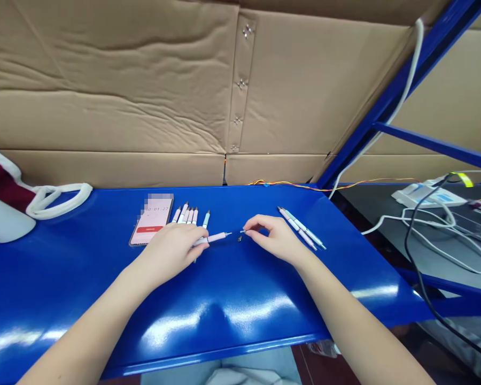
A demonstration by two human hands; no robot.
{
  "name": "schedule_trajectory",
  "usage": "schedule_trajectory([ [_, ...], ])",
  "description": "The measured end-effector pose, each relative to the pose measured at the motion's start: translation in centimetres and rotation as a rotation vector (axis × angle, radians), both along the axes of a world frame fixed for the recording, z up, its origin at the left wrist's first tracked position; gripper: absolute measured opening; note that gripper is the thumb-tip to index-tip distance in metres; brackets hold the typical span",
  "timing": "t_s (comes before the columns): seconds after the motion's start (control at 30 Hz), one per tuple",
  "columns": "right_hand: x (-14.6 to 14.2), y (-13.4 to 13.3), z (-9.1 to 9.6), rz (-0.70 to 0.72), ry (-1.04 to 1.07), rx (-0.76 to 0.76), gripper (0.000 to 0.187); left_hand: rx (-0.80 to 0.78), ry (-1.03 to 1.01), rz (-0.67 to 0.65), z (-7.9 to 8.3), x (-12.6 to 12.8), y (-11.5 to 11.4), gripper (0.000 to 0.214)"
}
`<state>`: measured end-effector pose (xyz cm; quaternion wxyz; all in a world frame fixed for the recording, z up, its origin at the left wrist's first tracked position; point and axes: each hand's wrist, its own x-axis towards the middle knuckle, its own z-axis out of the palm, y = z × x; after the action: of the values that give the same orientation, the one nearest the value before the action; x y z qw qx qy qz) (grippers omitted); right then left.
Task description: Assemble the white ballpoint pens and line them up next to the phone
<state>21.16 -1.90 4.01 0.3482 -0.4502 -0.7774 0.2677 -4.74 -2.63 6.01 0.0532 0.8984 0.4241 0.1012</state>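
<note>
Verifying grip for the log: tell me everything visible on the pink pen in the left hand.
A slim pale-pink plastic-looking pen, tapering to a thin pale tip that points right. Its rear end is hidden by the left hand, whose fingers wrap it, above the glossy blue metal table; table contact unclear.

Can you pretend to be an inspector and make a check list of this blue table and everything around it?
Surface: glossy blue metal tabletop, with shiny reflections.
Job's things: row of pens, more pens, small dark pen tip lying between the hands.
Clutter: phone showing a timer, white and red bag.
Hands: left hand holds a pink pen; right hand pinches a tiny pen part.
Cables: orange wires, white cable, black cable.
Surroundings: cardboard sheets, blue shelf frame.
</note>
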Motion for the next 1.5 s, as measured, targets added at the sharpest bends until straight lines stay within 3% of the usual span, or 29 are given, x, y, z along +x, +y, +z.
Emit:
schedule_trajectory([
  [0.67,-1.3,-0.8,-0.3,0.022,-0.099,0.217,0.015,0.032,0.023,-0.033,-0.4,0.2,0.1,0.018],
  [1.5,-2.0,-1.0,-0.7,0.059,-0.152,0.207,0.015,0.02,0.029,-0.057,-0.8,0.5,0.0,0.02],
])
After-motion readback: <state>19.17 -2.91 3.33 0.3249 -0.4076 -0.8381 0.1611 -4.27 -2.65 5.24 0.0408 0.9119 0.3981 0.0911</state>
